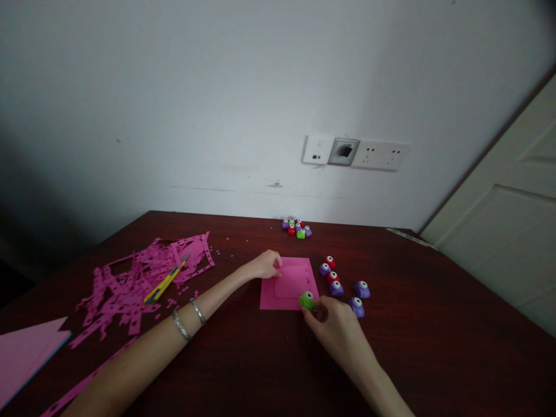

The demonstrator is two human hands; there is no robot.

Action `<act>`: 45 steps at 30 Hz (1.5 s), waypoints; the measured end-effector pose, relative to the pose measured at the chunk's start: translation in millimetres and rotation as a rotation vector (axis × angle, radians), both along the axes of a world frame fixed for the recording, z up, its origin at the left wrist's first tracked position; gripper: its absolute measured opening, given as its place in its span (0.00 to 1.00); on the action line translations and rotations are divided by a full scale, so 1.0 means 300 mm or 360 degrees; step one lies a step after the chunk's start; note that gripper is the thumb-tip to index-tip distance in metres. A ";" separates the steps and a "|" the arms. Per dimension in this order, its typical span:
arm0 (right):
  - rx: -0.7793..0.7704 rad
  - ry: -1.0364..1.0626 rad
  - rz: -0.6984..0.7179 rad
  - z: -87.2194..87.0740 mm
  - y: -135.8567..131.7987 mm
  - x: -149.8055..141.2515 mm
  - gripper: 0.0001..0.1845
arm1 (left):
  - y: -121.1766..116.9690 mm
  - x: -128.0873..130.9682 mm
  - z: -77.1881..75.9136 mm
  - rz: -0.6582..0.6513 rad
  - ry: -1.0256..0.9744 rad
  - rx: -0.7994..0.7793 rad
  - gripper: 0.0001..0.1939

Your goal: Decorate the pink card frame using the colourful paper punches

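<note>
A square of pink paper (282,303) lies on the table, with a smaller square outlined on it and a few small marks near its right side. My left hand (263,265) is curled at the paper's upper left edge, thumb and fingers holding it down. Between the fingers of my right hand (334,318) is a green paper punch (307,300) with a round white button, at the paper's lower right corner. Whether the paper sits in the punch's slot I cannot tell. Just right of the paper stand several red and purple punches, including a purple punch (357,307) beside my right hand.
More small punches (297,227) cluster near the wall. At left lies a heap of punched pink scraps (130,284) with a yellow utility knife (167,280) on top. Pink sheets (30,353) rest at the near left corner. A ruler-like strip (412,237) lies at the back right.
</note>
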State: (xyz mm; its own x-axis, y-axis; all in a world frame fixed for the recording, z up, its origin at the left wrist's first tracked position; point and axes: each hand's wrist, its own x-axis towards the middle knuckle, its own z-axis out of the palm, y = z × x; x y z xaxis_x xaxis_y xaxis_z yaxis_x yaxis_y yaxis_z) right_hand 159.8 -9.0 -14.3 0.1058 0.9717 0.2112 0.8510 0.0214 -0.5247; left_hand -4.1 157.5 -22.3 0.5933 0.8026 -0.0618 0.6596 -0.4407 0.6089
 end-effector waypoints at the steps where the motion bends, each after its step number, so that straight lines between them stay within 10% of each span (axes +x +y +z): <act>1: 0.0000 0.0001 0.0000 0.000 0.001 0.000 0.11 | 0.000 0.000 0.000 -0.0004 -0.0013 0.0006 0.12; 18: 0.0084 0.0183 -0.0036 0.021 0.004 0.011 0.12 | 0.042 -0.070 0.086 -0.0027 -0.0663 -0.0474 0.12; 45: 0.0085 0.0026 -0.0058 -0.001 0.007 0.011 0.11 | 0.018 -0.056 0.072 -0.0110 -0.0625 -0.0652 0.10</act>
